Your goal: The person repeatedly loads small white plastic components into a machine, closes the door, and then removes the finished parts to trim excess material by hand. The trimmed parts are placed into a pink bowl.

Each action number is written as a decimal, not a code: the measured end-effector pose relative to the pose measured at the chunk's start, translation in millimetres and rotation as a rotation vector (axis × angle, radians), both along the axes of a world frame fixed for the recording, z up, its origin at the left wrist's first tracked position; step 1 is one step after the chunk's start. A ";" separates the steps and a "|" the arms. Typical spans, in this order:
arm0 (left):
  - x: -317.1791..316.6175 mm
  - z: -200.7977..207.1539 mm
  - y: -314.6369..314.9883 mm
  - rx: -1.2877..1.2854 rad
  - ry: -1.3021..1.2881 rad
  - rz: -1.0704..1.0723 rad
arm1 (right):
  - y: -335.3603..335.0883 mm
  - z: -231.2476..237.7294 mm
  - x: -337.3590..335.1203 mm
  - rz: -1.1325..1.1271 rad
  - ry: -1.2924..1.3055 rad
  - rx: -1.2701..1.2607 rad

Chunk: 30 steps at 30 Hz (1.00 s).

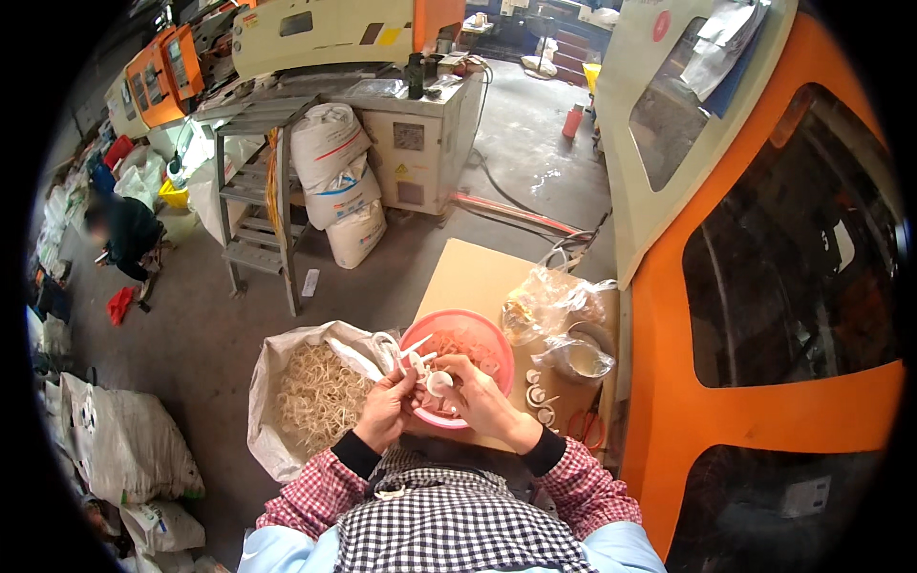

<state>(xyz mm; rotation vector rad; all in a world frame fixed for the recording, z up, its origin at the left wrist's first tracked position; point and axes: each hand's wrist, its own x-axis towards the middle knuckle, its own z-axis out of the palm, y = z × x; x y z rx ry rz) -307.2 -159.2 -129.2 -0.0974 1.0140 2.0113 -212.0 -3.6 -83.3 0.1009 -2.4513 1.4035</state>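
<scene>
Over the near side of a pink basin [508, 355], my two hands are close together. My left hand [384, 413] is closed on a white plastic part with pointed prongs [417, 346]. Between the fingers of my right hand [487, 409] is a white plastic piece with a round disc [439, 383]. Whether the two pieces are joined cannot be made out. Reddish-pink bits [465, 350] lie in the basin. Left of it stands an open white sack [262, 406] full of thin, curly off-white plastic strips [320, 396].
A cardboard sheet [468, 272] bears the basin, clear plastic bags [549, 306], several small white round parts [540, 396] and red-handled scissors [586, 430]. An orange machine [650, 382] rises close on the right. Stacked sacks [334, 181], steps [258, 229] and a crouching person [129, 234] are farther off.
</scene>
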 end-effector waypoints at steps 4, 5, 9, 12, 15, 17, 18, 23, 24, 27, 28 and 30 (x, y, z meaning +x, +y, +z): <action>0.2 -5.6 1.2 0.041 -0.021 -0.013 | 4.8 -3.7 1.4 0.031 0.203 0.467; -0.8 -6.4 0.8 0.019 0.015 -0.025 | 6.8 -8.5 2.8 -0.014 0.183 0.458; 11.3 1.9 4.0 -0.232 0.573 0.110 | -0.1 -42.0 -5.2 -0.347 -0.031 0.100; 9.5 -10.4 4.7 -0.461 1.475 0.207 | 12.1 -63.2 -25.3 -0.335 -0.304 -0.323; 5.7 -5.8 11.2 -0.647 0.995 0.107 | 32.5 -94.1 -46.3 -0.359 -0.330 0.054; -3.4 -11.1 12.9 -0.589 1.240 0.246 | 53.9 -115.7 -54.3 -0.356 -0.370 0.183; -5.4 -7.6 14.3 -0.575 1.265 0.240 | 60.1 -118.1 -52.3 -0.327 -0.464 -0.020; -13.6 -17.5 14.6 -0.215 0.580 0.078 | 26.6 -57.1 -34.0 -0.164 -0.124 -0.244; -13.9 -20.4 17.6 -0.172 0.513 0.096 | 20.4 -48.6 -27.4 -0.119 -0.032 -0.108; -12.3 -9.9 19.9 -0.170 0.394 0.068 | 9.3 -39.8 -14.2 -0.076 0.108 0.104; -11.6 -8.8 19.9 -0.223 0.509 0.073 | 7.1 -48.9 -13.2 -0.118 0.129 0.120; -6.9 -8.9 20.9 -0.330 0.735 0.072 | 8.1 -76.0 -14.8 -0.207 0.193 0.128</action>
